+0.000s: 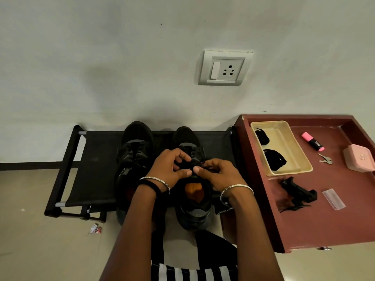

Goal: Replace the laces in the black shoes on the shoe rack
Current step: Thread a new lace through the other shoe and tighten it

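Observation:
Two black shoes stand side by side on the black fabric shoe rack (pixel 95 159), toes toward the wall. The left shoe (pixel 134 151) is untouched. Over the tongue of the right shoe (pixel 186 138), which has an orange insole, my left hand (pixel 170 169) and my right hand (pixel 215 173) meet. Both pinch the black lace (pixel 195 164) at the upper eyelets, thumbs nearly touching. Two bundles of black laces (pixel 274 159) lie in a cream tray (pixel 292 142) on the maroon table.
A maroon table (pixel 324 220) stands right of the rack, carrying a pink highlighter (pixel 313 141), keys (pixel 325 159), a pink case (pixel 359 160), a black clip-like object (pixel 298 192) and a clear packet (pixel 333 199). A wall socket (pixel 224 67) is above. A wrapper (pixel 95 229) lies on the floor.

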